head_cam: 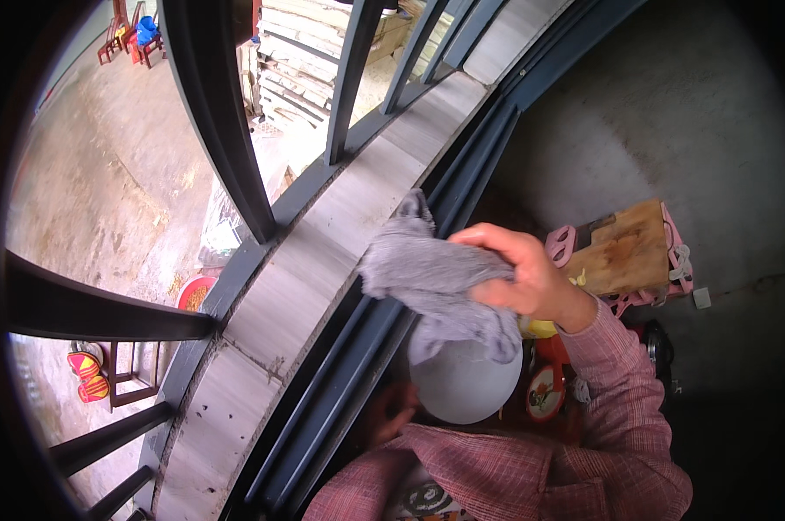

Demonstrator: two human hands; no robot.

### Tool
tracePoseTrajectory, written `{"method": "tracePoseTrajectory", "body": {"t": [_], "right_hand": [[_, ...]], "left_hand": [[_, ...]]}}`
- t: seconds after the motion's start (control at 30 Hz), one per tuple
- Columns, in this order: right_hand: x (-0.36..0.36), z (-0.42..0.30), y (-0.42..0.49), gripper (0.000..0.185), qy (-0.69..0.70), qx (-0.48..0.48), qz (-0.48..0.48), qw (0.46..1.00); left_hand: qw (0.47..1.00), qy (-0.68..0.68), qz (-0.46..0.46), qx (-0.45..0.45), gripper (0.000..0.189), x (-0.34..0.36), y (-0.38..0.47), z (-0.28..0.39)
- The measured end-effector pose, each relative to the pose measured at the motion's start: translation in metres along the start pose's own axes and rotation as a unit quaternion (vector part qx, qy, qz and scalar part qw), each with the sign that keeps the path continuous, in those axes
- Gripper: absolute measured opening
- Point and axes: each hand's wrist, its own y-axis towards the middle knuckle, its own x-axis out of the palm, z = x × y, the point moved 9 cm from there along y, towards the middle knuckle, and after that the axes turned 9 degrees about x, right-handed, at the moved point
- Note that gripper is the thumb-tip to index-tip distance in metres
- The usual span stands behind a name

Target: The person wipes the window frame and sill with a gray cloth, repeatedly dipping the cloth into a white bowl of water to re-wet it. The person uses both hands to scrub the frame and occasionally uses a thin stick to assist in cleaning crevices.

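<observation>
My right hand (519,273) grips a bunched grey cloth (438,270) with a fuzzy nap. The cloth spreads over the inner edge of the tiled window sill (360,208) and the dark window track (360,352); whether it touches them is unclear. Its lower folds overlap a round white basin (467,384) in front of my body. In shadow at the left rim of that basin is my left hand (395,410). Its fingers are dim and partly hidden, so I cannot tell whether they hold the rim.
Metal window bars (350,78) rise from the sill. On my right, a wooden cutting board (627,251) lies on a pink rack (682,280). Near my right forearm is a bowl (545,394) with food in it. Outside are a red basin (197,293), a stool (131,374) and stacked pale boards (298,65).
</observation>
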Motion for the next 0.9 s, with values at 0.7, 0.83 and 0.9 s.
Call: {"method": "tracePoseTrajectory", "body": {"t": [0.7, 0.83, 0.9], "right_hand": [[0.063, 0.035, -0.047, 0.029, -0.109, -0.08, -0.325, 0.936], [-0.003, 0.026, -0.037, 0.025, -0.071, -0.022, -0.166, 0.983], [-0.055, 0.032, -0.029, 0.028, -0.018, 0.025, -0.025, 0.999]], "left_hand": [[0.979, -0.129, 0.023, 0.157, 0.076, 0.019, 0.05, 0.049], [0.953, -0.253, -0.052, 0.156, 0.055, 0.05, 0.059, 0.077], [0.975, -0.136, -0.015, 0.175, 0.048, 0.051, 0.064, 0.096]]}}
